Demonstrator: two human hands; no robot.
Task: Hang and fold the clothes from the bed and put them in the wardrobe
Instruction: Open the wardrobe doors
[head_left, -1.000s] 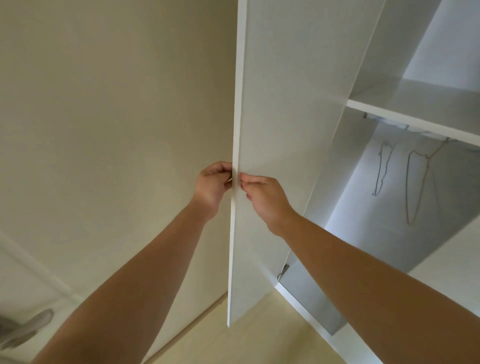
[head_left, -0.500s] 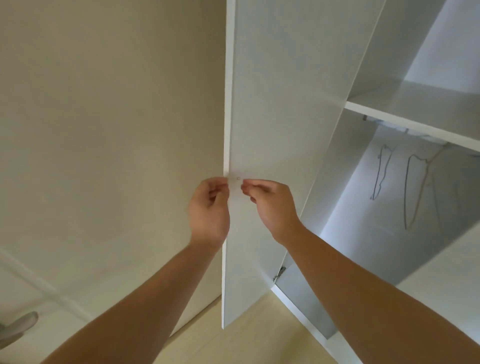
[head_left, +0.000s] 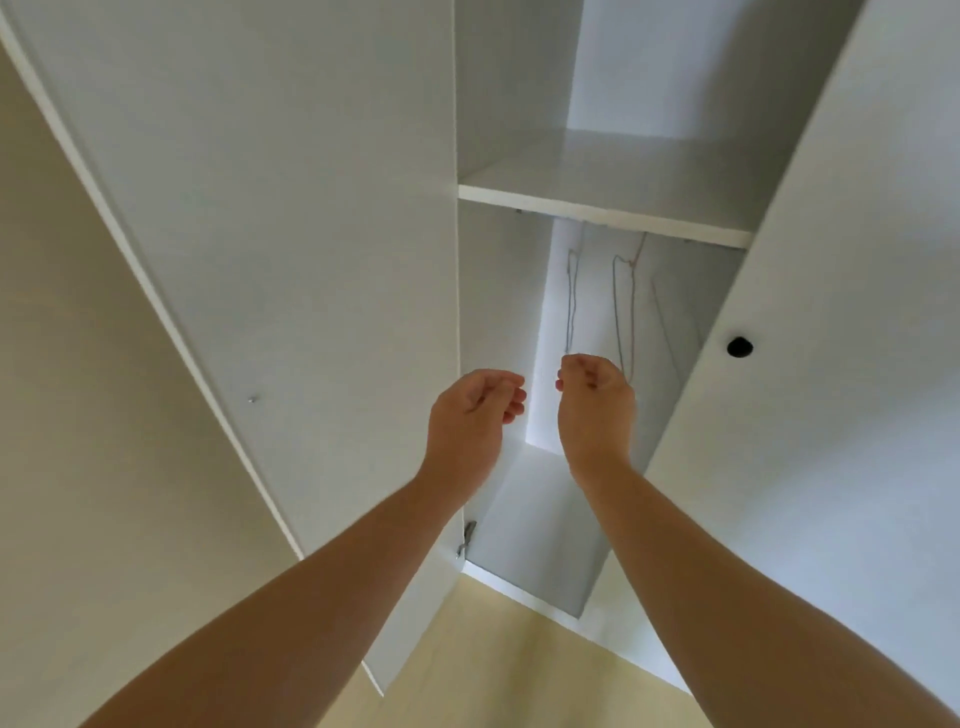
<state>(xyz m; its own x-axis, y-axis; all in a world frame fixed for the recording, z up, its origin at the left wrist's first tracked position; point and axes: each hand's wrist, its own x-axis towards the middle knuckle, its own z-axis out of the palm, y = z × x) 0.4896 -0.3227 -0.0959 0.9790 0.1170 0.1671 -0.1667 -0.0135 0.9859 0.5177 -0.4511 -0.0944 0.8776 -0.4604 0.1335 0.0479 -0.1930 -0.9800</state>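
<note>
Open wardrobe (head_left: 511, 78), white inside and out, with one shelf (head_left: 613, 217) across it. Below the shelf, under its left end: left hand (head_left: 475, 410), raised, back toward the camera, fingers loosely curled inward, gripping nothing, touching nothing. Below the shelf, under its middle: right hand (head_left: 595, 405), raised to about the same height, just beside the left one with a gap between, fingers likewise loosely curled, empty. Directly beneath the shelf, behind and above the right hand: thin wire hangers (head_left: 616, 306), hanging down in front of the back panel, exact number hard to tell. Left of the shelf: left door (head_left: 291, 208), swung wide open, inner face toward the camera, small screw tip (head_left: 252, 399) near its outer edge. Far below the shelf's left end: metal hinge (head_left: 466, 538) at the foot of that door. Right of the shelf: right door (head_left: 857, 312), face toward the camera, with a dark round spot (head_left: 739, 346) near its edge, lower than the shelf; hole or knob, cannot tell. Well below the shelf: pale floor (head_left: 493, 649). Far left of the shelf, beyond the left door: beige wall (head_left: 78, 415).
</note>
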